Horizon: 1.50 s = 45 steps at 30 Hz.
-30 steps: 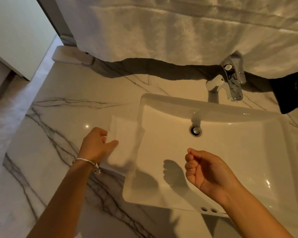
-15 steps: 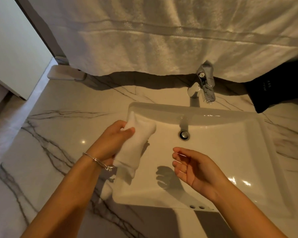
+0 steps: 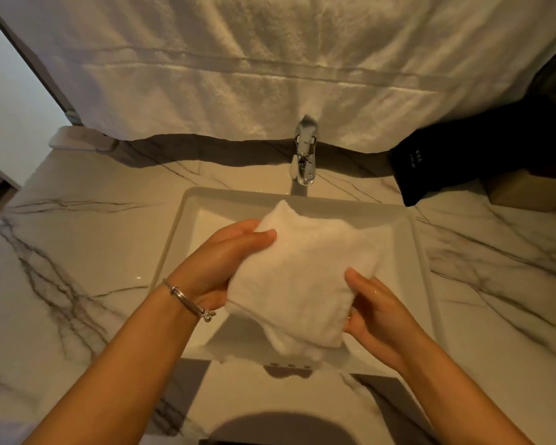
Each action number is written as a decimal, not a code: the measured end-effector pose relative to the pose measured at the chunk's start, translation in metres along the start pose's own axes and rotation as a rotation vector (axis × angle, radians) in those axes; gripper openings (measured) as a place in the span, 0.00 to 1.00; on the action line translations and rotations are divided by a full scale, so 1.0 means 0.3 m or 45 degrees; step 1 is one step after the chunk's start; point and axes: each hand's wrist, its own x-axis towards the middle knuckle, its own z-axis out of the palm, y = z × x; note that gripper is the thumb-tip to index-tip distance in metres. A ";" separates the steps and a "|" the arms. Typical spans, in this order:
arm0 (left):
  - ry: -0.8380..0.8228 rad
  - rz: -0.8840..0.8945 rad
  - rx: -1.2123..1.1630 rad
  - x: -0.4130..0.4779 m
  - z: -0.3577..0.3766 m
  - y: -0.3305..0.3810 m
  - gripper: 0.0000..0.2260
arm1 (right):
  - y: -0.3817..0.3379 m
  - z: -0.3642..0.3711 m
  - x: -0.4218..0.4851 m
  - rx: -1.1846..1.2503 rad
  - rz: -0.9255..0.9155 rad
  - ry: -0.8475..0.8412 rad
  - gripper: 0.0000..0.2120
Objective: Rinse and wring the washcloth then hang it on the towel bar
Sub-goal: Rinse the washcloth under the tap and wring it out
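I see washcloth (image 3: 297, 284) over the sink (image 3: 411, 239), left hand (image 3: 225, 261) on its left edge, right hand (image 3: 374, 311) on its right; faucet (image 3: 305, 155) behind sink, hanging towel (image 3: 238, 75) behind that.

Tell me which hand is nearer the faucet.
Left. The left hand grips the washcloth on its far left edge, reaching up toward the faucet. The right hand holds the cloth's near right corner, lower over the sink.

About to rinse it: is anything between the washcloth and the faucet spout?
Nothing visible. The washcloth, held by the left hand and right hand over the sink, has open basin between it and the faucet.
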 end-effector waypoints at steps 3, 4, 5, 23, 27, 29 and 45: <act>0.229 0.141 0.381 0.012 0.034 -0.037 0.09 | -0.056 -0.057 -0.028 -0.172 0.061 0.044 0.17; 0.240 0.163 0.505 0.013 0.037 -0.045 0.08 | -0.076 -0.066 -0.031 -0.241 0.074 0.025 0.15; 0.218 0.167 0.605 0.013 0.038 -0.047 0.08 | -0.094 -0.072 -0.032 -0.327 0.071 0.006 0.14; -0.103 0.362 0.388 0.099 -0.037 -0.023 0.07 | -0.183 -0.096 0.083 -0.296 -0.053 -0.034 0.17; -0.007 0.249 0.332 0.127 -0.063 -0.055 0.30 | -0.156 -0.109 0.113 -0.301 0.153 0.106 0.19; -0.026 0.177 0.157 0.136 -0.071 -0.066 0.31 | -0.151 -0.114 0.117 -0.153 0.272 0.108 0.28; -0.264 0.130 0.046 0.169 -0.059 -0.034 0.18 | -0.194 -0.111 0.063 -0.301 -0.061 0.149 0.16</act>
